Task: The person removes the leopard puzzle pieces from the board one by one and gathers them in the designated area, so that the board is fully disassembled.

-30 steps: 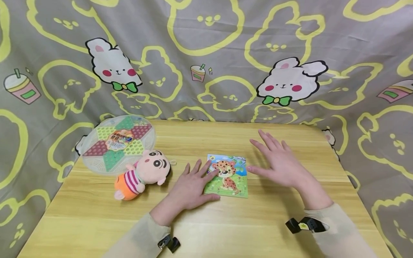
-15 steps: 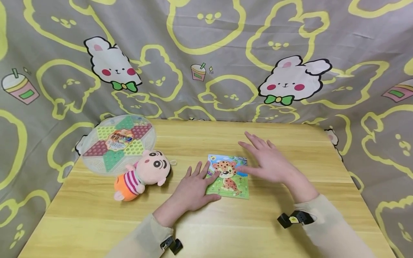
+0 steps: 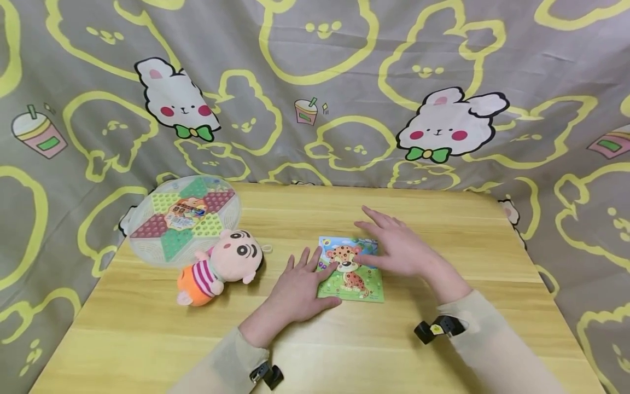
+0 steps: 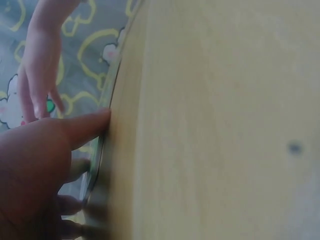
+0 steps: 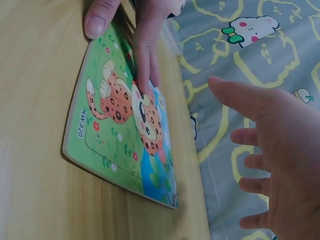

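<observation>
I see the leopard picture board [image 3: 352,282] flat on the wooden table [image 3: 315,350], between my hands. It has green grass, red flowers, blue sky and an orange spotty leopard. My left hand [image 3: 301,290] touches its left side, fingers spread, gripping nothing. My right hand [image 3: 401,249] hangs near its right side, holding nothing, fingers loose. Left of my left hand lies a plush doll [image 3: 221,268], then a round Chinese checkers board [image 3: 184,213].

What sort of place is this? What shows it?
Probably a makeshift play or filming corner, though the wider room isn't visible: cartoon-print cloth hangs around a wooden table bearing a plush doll and a leopard picture board.
</observation>
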`<state>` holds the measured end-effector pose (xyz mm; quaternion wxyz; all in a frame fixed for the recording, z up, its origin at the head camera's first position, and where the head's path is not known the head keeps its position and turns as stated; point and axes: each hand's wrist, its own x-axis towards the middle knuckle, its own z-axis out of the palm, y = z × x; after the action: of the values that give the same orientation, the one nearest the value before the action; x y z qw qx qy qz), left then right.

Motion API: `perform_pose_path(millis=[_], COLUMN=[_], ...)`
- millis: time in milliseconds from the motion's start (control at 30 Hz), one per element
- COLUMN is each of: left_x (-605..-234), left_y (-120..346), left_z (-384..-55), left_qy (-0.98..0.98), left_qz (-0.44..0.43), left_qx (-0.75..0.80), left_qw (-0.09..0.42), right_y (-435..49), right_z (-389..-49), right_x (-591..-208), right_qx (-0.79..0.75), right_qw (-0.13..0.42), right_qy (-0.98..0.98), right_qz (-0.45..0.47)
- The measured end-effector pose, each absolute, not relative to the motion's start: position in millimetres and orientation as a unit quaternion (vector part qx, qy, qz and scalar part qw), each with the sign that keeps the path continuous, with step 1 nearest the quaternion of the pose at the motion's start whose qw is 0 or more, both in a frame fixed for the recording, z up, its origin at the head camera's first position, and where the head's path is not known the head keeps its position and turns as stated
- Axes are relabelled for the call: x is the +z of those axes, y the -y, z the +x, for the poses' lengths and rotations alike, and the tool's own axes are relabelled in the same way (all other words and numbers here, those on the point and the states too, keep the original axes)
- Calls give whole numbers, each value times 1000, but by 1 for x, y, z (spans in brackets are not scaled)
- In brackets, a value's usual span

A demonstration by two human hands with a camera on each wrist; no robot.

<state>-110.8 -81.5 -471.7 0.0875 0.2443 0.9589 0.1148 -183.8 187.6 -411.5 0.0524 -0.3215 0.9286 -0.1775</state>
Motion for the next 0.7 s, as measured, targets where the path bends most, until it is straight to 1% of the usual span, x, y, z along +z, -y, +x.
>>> perform_pose_path(millis=[233, 500, 700], left_x=[-472, -473, -469], left_y=[83, 82, 81], left_z=[-111, -110, -105], left_qy=[-957, -956, -955], left_qz=[247, 255, 266], left_qx=[120, 119, 112], left_qw=[91, 82, 74], right_y=[-178, -166, -161], right_z=[-187, -191, -195], right_x=[-422, -432, -437], right_qx=[-194, -237, -253], right_qw=[66, 112, 126], right_qy=[-919, -902, -891], right_qz=[-336, -343, -356])
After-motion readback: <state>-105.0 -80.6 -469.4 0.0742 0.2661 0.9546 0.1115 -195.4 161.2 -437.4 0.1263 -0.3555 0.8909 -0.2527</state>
